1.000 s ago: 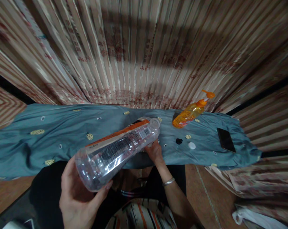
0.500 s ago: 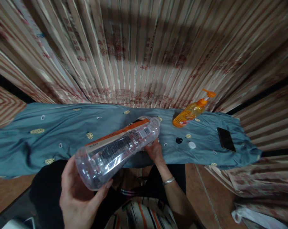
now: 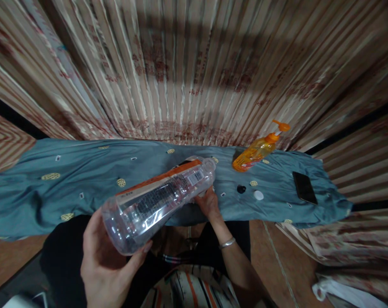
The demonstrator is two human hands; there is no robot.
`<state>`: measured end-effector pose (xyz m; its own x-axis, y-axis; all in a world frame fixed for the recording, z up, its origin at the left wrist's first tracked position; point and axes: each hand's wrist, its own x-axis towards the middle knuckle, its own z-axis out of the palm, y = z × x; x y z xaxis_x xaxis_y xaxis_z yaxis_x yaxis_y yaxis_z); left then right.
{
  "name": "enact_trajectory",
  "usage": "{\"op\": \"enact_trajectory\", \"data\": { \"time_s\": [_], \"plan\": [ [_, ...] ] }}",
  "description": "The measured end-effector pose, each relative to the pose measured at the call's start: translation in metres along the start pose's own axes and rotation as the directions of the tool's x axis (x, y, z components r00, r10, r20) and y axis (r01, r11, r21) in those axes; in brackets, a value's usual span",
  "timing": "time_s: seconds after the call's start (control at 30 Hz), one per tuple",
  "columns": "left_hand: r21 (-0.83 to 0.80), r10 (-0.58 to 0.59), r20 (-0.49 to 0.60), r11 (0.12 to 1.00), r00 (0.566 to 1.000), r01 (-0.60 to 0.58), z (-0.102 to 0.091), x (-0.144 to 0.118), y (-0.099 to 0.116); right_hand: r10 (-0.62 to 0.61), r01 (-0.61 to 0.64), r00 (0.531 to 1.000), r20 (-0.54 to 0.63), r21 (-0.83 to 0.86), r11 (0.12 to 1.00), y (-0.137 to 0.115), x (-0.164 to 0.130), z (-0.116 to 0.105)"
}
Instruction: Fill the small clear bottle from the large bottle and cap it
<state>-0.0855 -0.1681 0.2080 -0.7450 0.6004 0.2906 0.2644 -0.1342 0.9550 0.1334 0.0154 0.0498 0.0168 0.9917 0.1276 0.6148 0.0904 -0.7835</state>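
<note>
I have the bottle (image 3: 160,199) lying nearly on its side between my 2 hands, above the near edge of the bench (image 3: 85,179) and over my lap. My left hand (image 3: 105,265) is cupped under the wide base, fingers curled up round it, so it is clamped on the bottle and carries most of it. My right hand (image 3: 208,201) is up at the far end, wrapped about the neck; the mouth itself is hidden behind my fingers, so I cannot tell whether a cap sits on it. The bottle is clear, with an orange-edged label, and looks nearly empty, though the glare makes that hard to judge.

On the blue cloth that covers the bench, to the right of my right hand, lie a small black cap (image 3: 241,188) and a white cap (image 3: 258,195), near each other but apart. Behind them stands an orange pump bottle (image 3: 256,149), and a phone (image 3: 304,187) lies further right, near the cloth's end.

I judge that I am working at the neck of the bottle, the left hand steadying while the right does the fine part. What comes next, I think, calls for a firm hold at the base and a careful turn at the neck, keeping the bottle level so nothing runs out.
</note>
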Motion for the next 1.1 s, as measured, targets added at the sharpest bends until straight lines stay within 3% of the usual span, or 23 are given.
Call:
{"op": "enact_trajectory", "data": {
  "time_s": [0.6,0.8,0.93,1.1],
  "plan": [
    [-0.011,-0.061,-0.042,0.998,0.997,0.061,0.0023,0.0016,-0.0003,-0.027,0.027,1.0,-0.014,0.027,0.999,0.0011,-0.0005,0.0013],
    [-0.007,0.011,-0.042,1.0,0.999,-0.012,0.0042,0.0001,0.0035,-0.003,0.004,1.0,-0.007,0.067,0.998,0.0009,-0.0002,0.0017],
    [0.018,0.007,0.009,1.0,1.0,-0.007,0.0012,-0.0017,0.0018,0.0,0.0,1.0,-0.004,0.049,0.999,0.0005,-0.0004,0.0013],
    [0.018,0.013,-0.014,1.0,1.0,-0.013,-0.0005,-0.0017,-0.0035,-0.007,0.007,1.0,-0.01,0.015,1.0,-0.002,-0.0004,0.0001]
  ]
}}
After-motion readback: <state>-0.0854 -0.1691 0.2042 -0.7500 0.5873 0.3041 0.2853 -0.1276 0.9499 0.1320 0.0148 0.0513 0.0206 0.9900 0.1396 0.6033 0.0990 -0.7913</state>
